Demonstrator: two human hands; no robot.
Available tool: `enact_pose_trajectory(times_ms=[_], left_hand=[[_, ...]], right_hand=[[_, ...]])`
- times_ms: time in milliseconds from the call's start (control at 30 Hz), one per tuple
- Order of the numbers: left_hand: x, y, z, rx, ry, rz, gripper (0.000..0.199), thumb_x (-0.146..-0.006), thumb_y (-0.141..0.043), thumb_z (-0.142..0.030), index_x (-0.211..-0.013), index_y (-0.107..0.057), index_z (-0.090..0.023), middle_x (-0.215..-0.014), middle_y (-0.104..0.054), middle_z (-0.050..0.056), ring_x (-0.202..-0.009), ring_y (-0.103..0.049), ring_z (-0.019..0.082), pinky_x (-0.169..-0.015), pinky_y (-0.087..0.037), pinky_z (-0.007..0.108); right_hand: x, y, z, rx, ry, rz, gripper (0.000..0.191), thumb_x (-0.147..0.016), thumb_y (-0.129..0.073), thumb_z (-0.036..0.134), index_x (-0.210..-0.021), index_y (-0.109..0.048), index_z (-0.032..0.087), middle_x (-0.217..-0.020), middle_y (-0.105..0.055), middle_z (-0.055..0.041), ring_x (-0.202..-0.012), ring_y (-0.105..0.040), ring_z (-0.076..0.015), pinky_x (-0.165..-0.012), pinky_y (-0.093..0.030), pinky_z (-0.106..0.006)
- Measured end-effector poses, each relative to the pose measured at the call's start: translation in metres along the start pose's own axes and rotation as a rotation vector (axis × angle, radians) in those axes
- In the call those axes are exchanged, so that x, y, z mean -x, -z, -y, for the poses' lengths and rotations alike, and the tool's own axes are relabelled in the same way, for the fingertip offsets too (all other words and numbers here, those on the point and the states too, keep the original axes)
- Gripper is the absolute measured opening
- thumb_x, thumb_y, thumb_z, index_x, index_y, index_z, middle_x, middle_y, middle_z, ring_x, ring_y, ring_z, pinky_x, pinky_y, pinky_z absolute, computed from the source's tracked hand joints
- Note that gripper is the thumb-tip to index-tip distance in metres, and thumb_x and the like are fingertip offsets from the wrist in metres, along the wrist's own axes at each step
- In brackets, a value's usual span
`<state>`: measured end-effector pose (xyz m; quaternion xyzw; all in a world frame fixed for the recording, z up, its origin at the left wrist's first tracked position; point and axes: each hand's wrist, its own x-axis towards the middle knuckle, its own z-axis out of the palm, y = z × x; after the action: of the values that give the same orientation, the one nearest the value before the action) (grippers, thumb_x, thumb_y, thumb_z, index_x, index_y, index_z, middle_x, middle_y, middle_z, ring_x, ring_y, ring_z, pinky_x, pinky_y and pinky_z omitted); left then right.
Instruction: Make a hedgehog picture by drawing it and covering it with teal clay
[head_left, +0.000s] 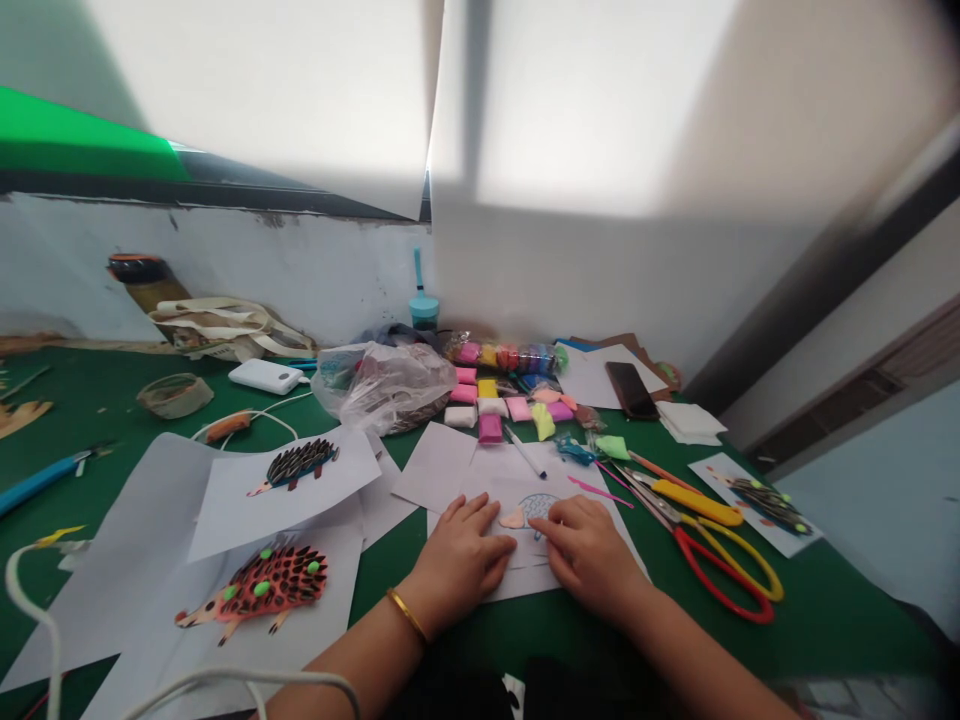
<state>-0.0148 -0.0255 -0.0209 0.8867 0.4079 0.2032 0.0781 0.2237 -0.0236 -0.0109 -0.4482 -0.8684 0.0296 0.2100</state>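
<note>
On a white sheet of paper [491, 582] in front of me is a small outlined hedgehog drawing [537, 503] with scale-like marks on its back. A piece of peach-coloured clay [514, 518] covers its head end. My left hand [466, 548] lies flat on the sheet at the left of the drawing, fingers extended and holding nothing. From the right side, my right hand [589, 548] reaches the drawing with its index finger stretched out, touching it; the other fingers are partly curled. A pen [526, 452] lies just behind the drawing.
Several clay packets [491, 428] and a plastic bag [386, 385] lie behind. Scissors [724, 575], a yellow-handled cutter [697, 500] and a phone [630, 390] are at right. Finished hedgehog pictures [274, 590] lie at left, near a white cable [34, 600].
</note>
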Motion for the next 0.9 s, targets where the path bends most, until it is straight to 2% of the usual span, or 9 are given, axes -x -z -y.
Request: enact_pose_trajectory(times_ms=[167, 333, 533, 767, 900], left_hand=[[-0.001, 0.001, -0.001, -0.001, 0.004, -0.011, 0.019, -0.090, -0.058, -0.030, -0.103, -0.072, -0.031, -0.133, -0.059, 0.008, -0.130, -0.049, 0.030, -0.109, -0.034, 0.055], [0.000, -0.002, 0.000, -0.013, 0.007, -0.007, 0.020, -0.091, -0.057, -0.031, -0.105, -0.072, -0.031, -0.134, -0.059, 0.009, -0.130, -0.049, 0.031, -0.109, -0.034, 0.056], [0.001, -0.004, 0.003, -0.027, -0.015, 0.004, 0.021, -0.089, -0.059, -0.030, -0.107, -0.071, -0.031, -0.136, -0.058, 0.008, -0.131, -0.048, 0.031, -0.110, -0.033, 0.056], [0.000, -0.002, 0.002, -0.033, -0.012, 0.003, 0.021, -0.088, -0.060, -0.029, -0.105, -0.072, -0.029, -0.135, -0.059, 0.009, -0.129, -0.049, 0.031, -0.109, -0.035, 0.056], [0.000, 0.000, 0.000, -0.020, -0.012, 0.004, 0.022, -0.089, -0.059, -0.028, -0.107, -0.071, -0.031, -0.135, -0.058, 0.008, -0.129, -0.050, 0.030, -0.109, -0.035, 0.056]], right_hand=[[0.001, -0.007, 0.013, -0.035, -0.012, 0.031, 0.038, -0.081, -0.056, 0.012, -0.115, -0.067, 0.023, -0.091, -0.062, -0.0071, -0.088, -0.051, -0.0240, -0.081, -0.038, -0.040], [0.001, -0.005, 0.012, -0.173, 0.019, 0.024, 0.027, -0.081, -0.054, 0.010, -0.098, -0.070, 0.023, -0.091, -0.060, -0.0056, -0.089, -0.052, -0.0214, -0.082, -0.038, -0.037], [-0.012, -0.009, 0.018, -0.115, 0.023, 0.084, 0.044, -0.081, -0.055, 0.011, -0.120, -0.063, 0.028, -0.095, -0.060, -0.0053, -0.092, -0.050, -0.0227, -0.083, -0.036, -0.038], [-0.025, -0.008, 0.020, -0.048, 0.053, 0.150, 0.037, -0.077, -0.058, 0.012, -0.109, -0.067, 0.029, -0.092, -0.060, -0.0034, -0.090, -0.048, -0.0219, -0.080, -0.033, -0.036], [-0.026, -0.010, 0.014, -0.082, 0.049, 0.108, 0.038, -0.079, -0.056, 0.011, -0.111, -0.067, 0.029, -0.091, -0.060, -0.0042, -0.089, -0.049, -0.0218, -0.079, -0.033, -0.037]])
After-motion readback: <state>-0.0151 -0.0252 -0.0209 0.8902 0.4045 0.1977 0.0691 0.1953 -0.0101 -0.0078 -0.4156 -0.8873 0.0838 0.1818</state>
